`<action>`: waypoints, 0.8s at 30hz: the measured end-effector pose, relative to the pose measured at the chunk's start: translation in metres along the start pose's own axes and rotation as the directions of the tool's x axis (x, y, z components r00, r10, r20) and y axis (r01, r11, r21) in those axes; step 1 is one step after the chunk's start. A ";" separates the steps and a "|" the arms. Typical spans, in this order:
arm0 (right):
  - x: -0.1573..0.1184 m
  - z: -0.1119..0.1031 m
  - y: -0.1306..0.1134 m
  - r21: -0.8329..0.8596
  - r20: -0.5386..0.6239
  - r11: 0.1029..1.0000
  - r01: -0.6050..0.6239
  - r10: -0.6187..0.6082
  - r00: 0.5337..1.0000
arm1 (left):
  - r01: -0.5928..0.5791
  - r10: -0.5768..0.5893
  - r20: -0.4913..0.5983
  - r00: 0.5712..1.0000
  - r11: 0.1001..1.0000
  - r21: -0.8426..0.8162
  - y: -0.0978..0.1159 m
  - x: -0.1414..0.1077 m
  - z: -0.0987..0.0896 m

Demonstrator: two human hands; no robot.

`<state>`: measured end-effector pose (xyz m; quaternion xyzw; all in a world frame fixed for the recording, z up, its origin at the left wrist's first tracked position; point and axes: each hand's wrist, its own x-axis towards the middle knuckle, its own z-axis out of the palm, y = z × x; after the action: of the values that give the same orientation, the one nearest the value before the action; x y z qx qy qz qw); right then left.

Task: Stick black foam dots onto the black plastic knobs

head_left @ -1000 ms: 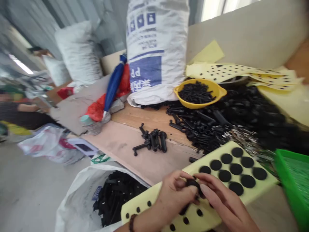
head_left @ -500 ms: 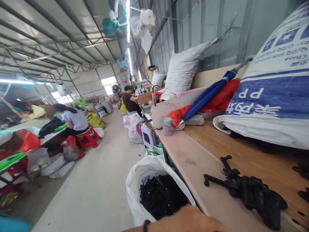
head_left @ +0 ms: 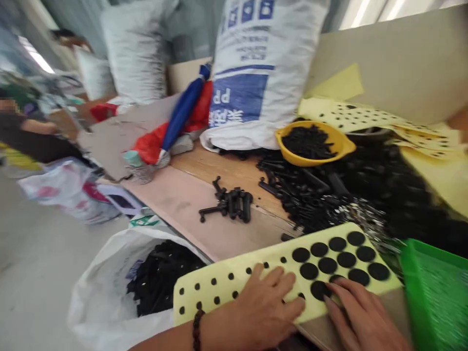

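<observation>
At the bottom of the frame the left hand [head_left: 265, 304] is lying flat and open on the yellow foam sheet [head_left: 234, 280], while the right hand [head_left: 360, 317] is pressing loose fingertips onto a black disc [head_left: 320, 290], gripping nothing. About ten big discs are sitting in the sheet's right end; the small holes at lower left are probably waiting unfilled, though blur is hiding detail.

Pale yellow sheet [head_left: 256, 265] studded with black discs lies flat on bench.
</observation>
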<state>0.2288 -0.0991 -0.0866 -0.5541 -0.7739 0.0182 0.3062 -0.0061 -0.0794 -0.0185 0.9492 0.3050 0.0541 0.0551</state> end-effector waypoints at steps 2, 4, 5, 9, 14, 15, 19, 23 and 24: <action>0.004 -0.007 -0.010 -0.055 0.014 0.998 0.033 -0.032 0.999 | 0.004 -0.003 0.046 0.999 1.000 -0.018 -0.008 0.001 -0.003; 0.013 -0.007 -0.019 -0.057 0.010 0.997 0.046 -0.046 0.999 | -0.003 0.006 0.081 0.997 0.999 -0.042 -0.016 -0.001 -0.008; 0.017 -0.006 -0.023 -0.063 0.006 0.997 0.048 -0.047 0.999 | 0.002 0.003 0.092 0.996 0.999 -0.053 -0.020 -0.002 -0.010; 0.022 0.001 -0.029 -0.130 0.007 0.990 0.045 -0.045 0.999 | 0.030 -0.022 0.096 0.995 0.995 -0.093 -0.020 0.003 -0.011; 0.021 0.001 -0.029 0.002 0.027 1.000 0.019 -0.019 0.999 | 0.008 -0.006 0.062 0.998 0.999 -0.035 -0.010 0.027 -0.002; 0.021 0.000 -0.028 0.050 0.034 0.999 0.013 -0.015 0.999 | 0.006 -0.005 0.056 0.998 1.000 -0.020 -0.009 0.030 -0.001; 0.025 -0.004 -0.027 0.077 -0.004 0.997 -0.002 0.002 1.000 | 0.007 -0.007 0.032 0.999 1.000 0.007 -0.010 0.032 0.002; 0.027 0.000 -0.025 -0.055 0.021 0.998 -0.001 0.002 1.000 | 0.012 -0.012 0.012 1.000 1.000 0.015 -0.009 0.030 0.003; 0.028 0.002 -0.025 -0.067 0.034 0.998 -0.002 0.005 0.999 | 0.011 -0.011 0.004 1.000 1.000 0.016 -0.009 0.030 0.003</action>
<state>0.2011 -0.0840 -0.0659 -0.5649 -0.7782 0.0022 0.2744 0.0131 -0.0549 -0.0203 0.9481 0.3104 0.0491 0.0482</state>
